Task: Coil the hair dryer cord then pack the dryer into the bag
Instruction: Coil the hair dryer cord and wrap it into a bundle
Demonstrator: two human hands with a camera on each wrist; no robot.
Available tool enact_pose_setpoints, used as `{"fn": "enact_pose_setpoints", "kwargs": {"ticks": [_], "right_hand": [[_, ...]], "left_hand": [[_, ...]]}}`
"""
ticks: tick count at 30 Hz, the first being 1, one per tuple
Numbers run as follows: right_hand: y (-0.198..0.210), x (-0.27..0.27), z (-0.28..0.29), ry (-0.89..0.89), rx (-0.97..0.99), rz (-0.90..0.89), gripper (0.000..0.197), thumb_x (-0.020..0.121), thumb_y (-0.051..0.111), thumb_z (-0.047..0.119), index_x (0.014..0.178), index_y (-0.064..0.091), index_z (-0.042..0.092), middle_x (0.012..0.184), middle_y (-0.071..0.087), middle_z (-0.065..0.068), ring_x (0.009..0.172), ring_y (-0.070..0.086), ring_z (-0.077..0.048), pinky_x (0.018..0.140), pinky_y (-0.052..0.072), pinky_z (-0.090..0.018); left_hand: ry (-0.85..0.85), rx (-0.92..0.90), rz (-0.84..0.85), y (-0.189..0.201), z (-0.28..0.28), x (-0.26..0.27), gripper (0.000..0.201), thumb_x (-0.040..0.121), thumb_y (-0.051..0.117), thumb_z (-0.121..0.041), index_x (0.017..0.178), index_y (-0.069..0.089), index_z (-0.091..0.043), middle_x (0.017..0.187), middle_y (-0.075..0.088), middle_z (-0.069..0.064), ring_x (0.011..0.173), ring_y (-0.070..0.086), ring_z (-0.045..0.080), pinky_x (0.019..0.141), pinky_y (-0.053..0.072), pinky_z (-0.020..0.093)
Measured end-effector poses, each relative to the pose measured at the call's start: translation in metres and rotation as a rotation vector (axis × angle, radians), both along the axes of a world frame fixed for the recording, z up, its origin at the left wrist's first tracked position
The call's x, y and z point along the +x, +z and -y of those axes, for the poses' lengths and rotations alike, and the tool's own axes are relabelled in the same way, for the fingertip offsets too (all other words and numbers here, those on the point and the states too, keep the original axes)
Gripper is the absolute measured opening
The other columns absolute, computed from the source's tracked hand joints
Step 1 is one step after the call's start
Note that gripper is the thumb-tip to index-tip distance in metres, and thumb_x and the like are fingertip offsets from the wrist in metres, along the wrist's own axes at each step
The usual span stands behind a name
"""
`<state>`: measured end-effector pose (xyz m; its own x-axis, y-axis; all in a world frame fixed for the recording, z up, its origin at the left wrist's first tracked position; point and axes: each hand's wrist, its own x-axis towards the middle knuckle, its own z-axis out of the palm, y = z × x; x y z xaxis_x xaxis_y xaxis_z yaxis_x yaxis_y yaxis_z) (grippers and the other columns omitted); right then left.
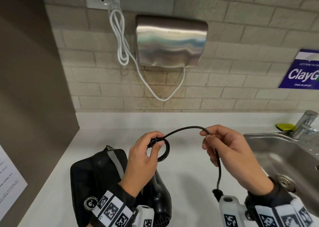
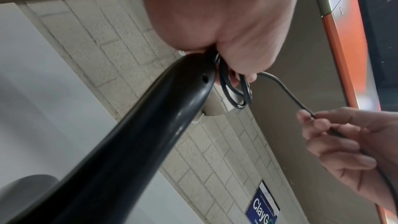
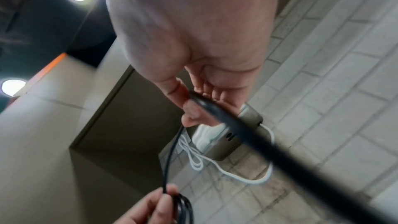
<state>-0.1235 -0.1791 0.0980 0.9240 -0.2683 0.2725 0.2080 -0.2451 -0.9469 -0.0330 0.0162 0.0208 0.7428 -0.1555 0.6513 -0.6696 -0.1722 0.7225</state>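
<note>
Coiling is under way. Head view: left hand (image 1: 143, 156) pinches a small loop of black cord (image 1: 183, 129) at the dryer's handle end; right hand (image 1: 229, 150) pinches the cord further along, fingers curled round it. An arch of cord spans between the hands; the tail hangs down from the right hand to the plug (image 1: 217, 193). The dryer (image 1: 160, 200) hangs below the left hand, over the black bag (image 1: 91, 180), which lies on the white surface (image 1: 186, 178) near the sink (image 1: 283, 157).

Left wrist view: the dryer's handle (image 2: 137, 139) runs up into the left hand (image 2: 217, 19), fingers clamped on two or so loops of cord (image 2: 234, 89) beside it. The right hand (image 2: 342, 144) grips the cord off to the side.

Right wrist view: thumb and fingers of the right hand (image 3: 193, 40) close on the cord (image 3: 247, 132); left hand (image 3: 148, 209) shows below, holding the loops.

Judgement: coil only begun. Next move calls for bringing the arch across to the left hand, keeping the loops even, before bagging.
</note>
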Motion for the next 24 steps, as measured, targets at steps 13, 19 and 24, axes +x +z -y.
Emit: {"fn": "enact_pose_setpoints", "kwargs": {"ticks": [13,19,24], "right_hand": [[-0.015,0.025,-0.029,-0.012,-0.585,0.259,0.006,0.091,0.066,0.018,0.095,0.071,0.02,0.083,0.067,0.009,0.07,0.058,-0.008,0.063,0.039,-0.01],[-0.024,0.047,-0.037,-0.073,-0.299,0.278,0.002,0.086,0.072,0.017,0.085,0.072,0.019,0.08,0.071,0.011,0.069,0.063,-0.008,0.064,0.046,-0.012],[-0.055,0.049,-0.06,-0.1,-0.072,0.204,0.018,0.095,0.059,0.025,0.083,0.072,0.023,0.074,0.072,0.005,0.069,0.066,-0.012,0.064,0.053,-0.03]], "left_hand": [[-0.081,0.054,0.034,-0.003,0.006,0.0,0.017,0.095,0.062,-0.021,0.11,0.066,-0.025,0.104,0.068,-0.019,0.102,0.062,0.001,0.084,0.043,0.005],[-0.156,-0.034,-0.024,0.001,0.001,-0.005,0.033,0.091,0.057,-0.037,0.124,0.062,-0.038,0.115,0.067,-0.021,0.108,0.064,0.004,0.089,0.044,0.007],[-0.121,-0.107,-0.053,0.002,0.005,-0.009,0.036,0.089,0.059,-0.04,0.124,0.058,-0.046,0.113,0.066,-0.03,0.109,0.062,-0.004,0.088,0.042,0.004]]}}
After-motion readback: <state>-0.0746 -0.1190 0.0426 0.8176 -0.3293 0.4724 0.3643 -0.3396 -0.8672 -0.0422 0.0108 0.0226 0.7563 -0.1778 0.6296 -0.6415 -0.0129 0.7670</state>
